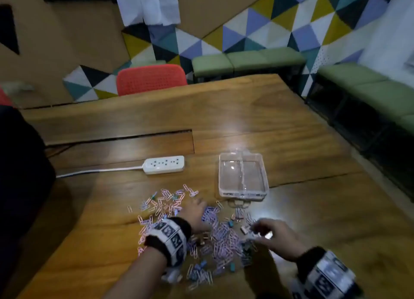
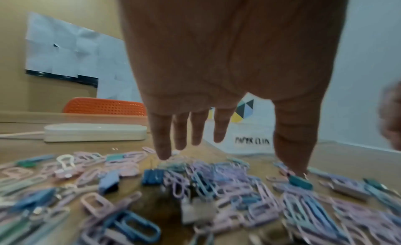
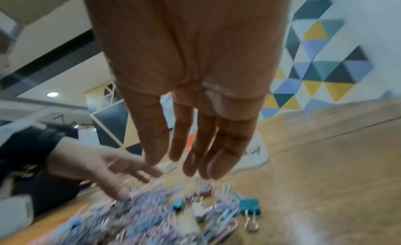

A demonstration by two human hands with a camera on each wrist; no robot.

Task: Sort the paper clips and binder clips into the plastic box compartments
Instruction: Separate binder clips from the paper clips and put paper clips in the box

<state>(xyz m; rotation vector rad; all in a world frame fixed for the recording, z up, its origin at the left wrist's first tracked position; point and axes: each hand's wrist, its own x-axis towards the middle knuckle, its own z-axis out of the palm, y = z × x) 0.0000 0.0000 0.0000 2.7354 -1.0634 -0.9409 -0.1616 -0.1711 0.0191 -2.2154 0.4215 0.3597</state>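
step: first pick from pile | left hand (image 1: 194, 213) and right hand (image 1: 274, 237) fingers spread, holding nothing | paper clips (image 1: 220, 238) mixed with binder clips (image 3: 249, 206) on desk (image 1: 313, 220), near empty plastic box (image 1: 243, 194) | I should pinch binder clips by body, one kind each compartment.

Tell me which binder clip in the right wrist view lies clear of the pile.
The large teal binder clip at the pile's right edge, its wire handles pointing toward the camera. The smaller teal one sits among paper clips.
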